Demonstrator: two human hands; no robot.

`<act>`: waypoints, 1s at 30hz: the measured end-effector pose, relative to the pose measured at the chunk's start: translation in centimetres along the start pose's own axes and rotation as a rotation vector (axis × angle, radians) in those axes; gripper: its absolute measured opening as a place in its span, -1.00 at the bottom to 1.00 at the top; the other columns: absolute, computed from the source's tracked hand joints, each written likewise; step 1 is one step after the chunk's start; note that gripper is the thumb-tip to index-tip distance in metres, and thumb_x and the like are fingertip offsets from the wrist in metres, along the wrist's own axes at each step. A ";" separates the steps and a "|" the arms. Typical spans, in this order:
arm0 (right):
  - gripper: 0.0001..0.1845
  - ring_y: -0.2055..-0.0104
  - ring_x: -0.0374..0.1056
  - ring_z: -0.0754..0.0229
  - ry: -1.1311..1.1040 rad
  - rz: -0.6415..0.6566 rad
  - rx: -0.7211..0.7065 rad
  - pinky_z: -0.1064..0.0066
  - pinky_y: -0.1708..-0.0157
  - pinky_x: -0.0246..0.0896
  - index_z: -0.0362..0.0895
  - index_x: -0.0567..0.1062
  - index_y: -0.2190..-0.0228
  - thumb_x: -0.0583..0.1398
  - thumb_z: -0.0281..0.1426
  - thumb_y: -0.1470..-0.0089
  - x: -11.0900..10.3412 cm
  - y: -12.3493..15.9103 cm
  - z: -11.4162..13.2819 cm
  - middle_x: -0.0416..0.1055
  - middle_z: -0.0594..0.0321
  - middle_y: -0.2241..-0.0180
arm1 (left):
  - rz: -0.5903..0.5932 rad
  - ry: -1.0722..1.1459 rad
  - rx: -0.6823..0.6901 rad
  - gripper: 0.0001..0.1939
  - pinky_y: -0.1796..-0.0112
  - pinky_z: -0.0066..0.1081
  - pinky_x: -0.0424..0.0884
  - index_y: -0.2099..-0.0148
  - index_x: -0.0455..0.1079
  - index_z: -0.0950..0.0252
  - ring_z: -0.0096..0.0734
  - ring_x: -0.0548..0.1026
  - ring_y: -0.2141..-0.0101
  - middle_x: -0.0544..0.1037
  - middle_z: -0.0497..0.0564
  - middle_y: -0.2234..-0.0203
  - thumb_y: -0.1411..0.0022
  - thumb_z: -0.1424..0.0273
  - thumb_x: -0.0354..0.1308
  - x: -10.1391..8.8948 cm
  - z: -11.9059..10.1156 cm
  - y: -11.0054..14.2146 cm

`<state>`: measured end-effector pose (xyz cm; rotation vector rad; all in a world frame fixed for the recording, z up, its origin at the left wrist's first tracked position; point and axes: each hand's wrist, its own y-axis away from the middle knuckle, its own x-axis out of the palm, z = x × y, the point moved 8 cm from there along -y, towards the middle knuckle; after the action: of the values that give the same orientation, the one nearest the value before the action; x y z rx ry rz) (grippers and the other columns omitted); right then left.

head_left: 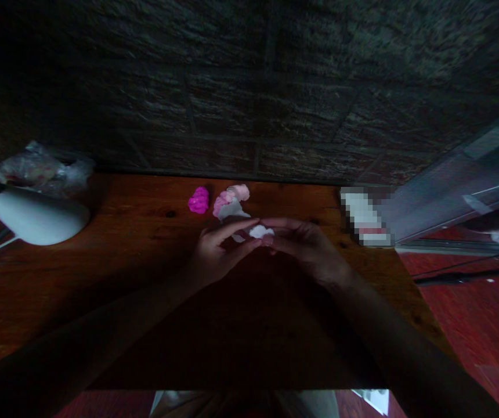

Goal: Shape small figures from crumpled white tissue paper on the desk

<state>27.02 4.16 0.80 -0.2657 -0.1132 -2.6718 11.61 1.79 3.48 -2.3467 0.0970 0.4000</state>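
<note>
A small white lump of what looks like modelling clay (261, 231) is held above the table between the fingertips of both hands. My left hand (218, 251) pinches its left side, thumb and fingers closing in from the left. From the right, my right hand (313, 248) grips it between thumb and index finger. Just beyond my left fingers lies a pale pink twisted lump of clay (237, 192), with a flat white piece (232, 209) against its near side, partly hidden by my hand. A bright magenta lump (199, 200) sits apart to the left.
The wooden table (145, 244) meets a dark stone-patterned wall (232, 104). On the left stand a white lamp-like object (40, 217) and a crumpled clear plastic bag (40, 168). A blurred-out pale box (365, 217) lies near the right edge, beside a glass panel (458, 180).
</note>
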 end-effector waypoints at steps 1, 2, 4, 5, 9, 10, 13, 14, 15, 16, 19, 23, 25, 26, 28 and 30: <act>-0.74 0.30 0.53 0.32 -0.011 -0.015 -0.001 0.51 0.30 0.45 0.01 0.73 0.19 0.47 -0.37 -0.01 0.0 0.0 -0.1 0.70 0.31 0.25 | -0.003 -0.005 0.007 -0.72 0.12 -0.40 0.64 -0.04 0.60 0.28 -0.34 0.70 0.17 0.73 0.10 0.13 -0.27 0.48 0.38 -0.1 -0.1 0.0; -0.74 0.32 0.53 0.33 -0.029 -0.029 0.004 0.52 0.29 0.45 0.01 0.73 0.22 0.49 -0.37 0.02 0.1 0.0 -0.2 0.70 0.32 0.28 | -0.005 -0.003 0.025 -0.74 0.13 -0.41 0.64 -0.02 0.61 0.29 -0.35 0.70 0.17 0.74 0.10 0.14 -0.28 0.50 0.37 -0.1 -0.3 0.0; -0.75 0.34 0.53 0.34 -0.087 -0.070 0.023 0.50 0.25 0.48 0.01 0.74 0.27 0.52 -0.36 0.08 0.2 0.1 -0.6 0.70 0.34 0.32 | -0.014 0.010 0.063 -0.78 0.13 -0.42 0.65 0.02 0.63 0.29 -0.35 0.71 0.17 0.74 0.10 0.15 -0.28 0.54 0.35 -0.3 -0.7 0.0; -0.74 0.34 0.54 0.34 -0.121 -0.095 0.035 0.49 0.23 0.49 0.01 0.74 0.28 0.54 -0.35 0.11 0.2 0.1 -0.9 0.70 0.35 0.32 | -0.025 0.010 0.074 -0.79 0.13 -0.42 0.65 0.04 0.63 0.29 -0.35 0.71 0.17 0.74 0.10 0.15 -0.28 0.56 0.34 -0.4 -0.9 0.0; -0.72 0.30 0.57 0.29 -0.171 -0.176 0.080 0.42 0.16 0.52 -0.01 0.73 0.30 0.55 -0.32 0.13 0.4 0.4 -1.5 0.69 0.31 0.33 | -0.049 -0.053 0.103 -0.72 0.05 -0.39 0.65 -0.01 0.62 0.32 -0.34 0.71 0.11 0.73 0.15 0.10 -0.28 0.62 0.32 -0.6 -1.4 0.0; -0.73 0.28 0.58 0.28 -0.169 -0.184 0.090 0.40 0.13 0.53 -0.02 0.73 0.30 0.54 -0.32 0.12 0.4 0.4 -1.6 0.70 0.30 0.32 | -0.048 -0.070 0.112 -0.70 0.02 -0.38 0.65 -0.04 0.61 0.34 -0.33 0.70 0.08 0.73 0.18 0.08 -0.28 0.64 0.31 -0.6 -1.5 0.1; -0.73 0.21 0.60 0.25 -0.200 -0.181 0.116 0.36 0.03 0.52 -0.03 0.74 0.29 0.54 -0.32 0.12 0.6 0.6 -1.7 0.71 0.27 0.26 | -0.029 -0.090 0.142 -0.66 -0.04 -0.37 0.63 -0.08 0.59 0.38 -0.32 0.69 0.02 0.70 0.21 0.02 -0.27 0.66 0.30 -0.4 -1.8 0.3; -0.72 0.19 0.61 0.25 -0.219 -0.174 0.125 0.35 0.00 0.52 -0.03 0.74 0.28 0.54 -0.32 0.12 0.7 0.6 -1.8 0.71 0.27 0.25 | -0.016 -0.093 0.151 -0.65 -0.05 -0.37 0.62 -0.08 0.58 0.37 -0.32 0.68 0.01 0.69 0.21 0.00 -0.27 0.67 0.30 -0.3 -2.0 0.3; -0.72 0.18 0.61 0.24 -0.236 -0.169 0.132 0.35 -0.02 0.51 -0.03 0.75 0.28 0.54 -0.32 0.13 0.7 0.7 -1.8 0.72 0.27 0.24 | -0.004 -0.099 0.158 -0.65 -0.06 -0.38 0.62 -0.08 0.59 0.36 -0.32 0.68 0.01 0.69 0.19 0.00 -0.27 0.68 0.30 -0.3 -2.1 0.3; -0.71 0.17 0.61 0.24 -0.248 -0.168 0.137 0.35 -0.03 0.51 -0.02 0.75 0.28 0.55 -0.32 0.14 0.8 0.7 -1.8 0.72 0.27 0.24 | 0.005 -0.108 0.167 -0.65 -0.06 -0.38 0.62 -0.08 0.59 0.35 -0.33 0.69 0.01 0.69 0.18 0.00 -0.27 0.68 0.30 -0.3 -2.2 0.3; -0.68 0.15 0.61 0.22 -0.257 -0.168 0.152 0.33 -0.06 0.50 -0.01 0.75 0.27 0.55 -0.32 0.16 1.0 1.0 -1.7 0.71 0.28 0.22 | 0.016 -0.137 0.184 -0.66 -0.05 -0.42 0.62 -0.06 0.59 0.37 -0.35 0.69 0.04 0.71 0.17 0.04 -0.27 0.69 0.30 -0.5 -2.3 0.3; -0.66 0.06 0.60 0.16 -0.249 -0.137 0.150 0.27 -0.13 0.46 -0.02 0.75 0.24 0.53 -0.19 0.10 2.0 1.1 -1.7 0.71 0.24 0.15 | 0.078 -0.119 0.237 -0.66 -0.02 -0.34 0.63 -0.04 0.59 0.33 -0.31 0.69 0.03 0.71 0.19 0.03 -0.27 0.70 0.28 -0.5 -2.4 0.2; -0.64 0.10 0.61 0.17 -0.239 -0.136 0.157 0.28 -0.09 0.49 -0.03 0.75 0.24 0.52 -0.15 0.09 2.4 1.1 -2.0 0.71 0.25 0.17 | 0.130 -0.080 0.298 -0.66 -0.01 -0.28 0.64 -0.02 0.60 0.32 -0.26 0.67 0.01 0.70 0.20 0.02 -0.24 0.69 0.30 -0.3 -2.8 0.4; -0.64 0.13 0.61 0.18 -0.235 -0.143 0.159 0.29 -0.06 0.50 -0.02 0.75 0.23 0.52 -0.15 0.09 2.5 1.1 -2.2 0.71 0.27 0.19 | 0.150 -0.060 0.299 -0.65 -0.01 -0.27 0.63 -0.04 0.59 0.32 -0.24 0.67 0.00 0.70 0.22 0.01 -0.23 0.68 0.30 -0.2 -2.7 0.4; -0.63 0.18 0.61 0.20 -0.223 -0.156 0.142 0.31 -0.01 0.52 -0.01 0.75 0.21 0.52 -0.18 0.10 2.5 1.1 -2.5 0.71 0.29 0.21 | 0.156 -0.023 0.224 -0.61 -0.05 -0.28 0.61 -0.10 0.58 0.33 -0.23 0.66 -0.03 0.68 0.24 -0.02 -0.24 0.66 0.27 -0.4 -2.3 0.2; -0.64 0.19 0.61 0.20 -0.179 -0.171 0.089 0.30 0.02 0.53 0.01 0.74 0.19 0.53 -0.22 0.09 2.4 1.2 -2.4 0.72 0.32 0.22 | 0.133 0.025 0.084 -0.63 -0.11 -0.29 0.57 -0.13 0.58 0.33 -0.23 0.64 -0.06 0.66 0.22 -0.06 -0.30 0.61 0.22 -0.7 -1.4 0.0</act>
<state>24.99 1.79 -1.05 -0.4868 -0.3240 -2.7978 11.27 0.80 4.59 -2.2697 0.2770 0.4235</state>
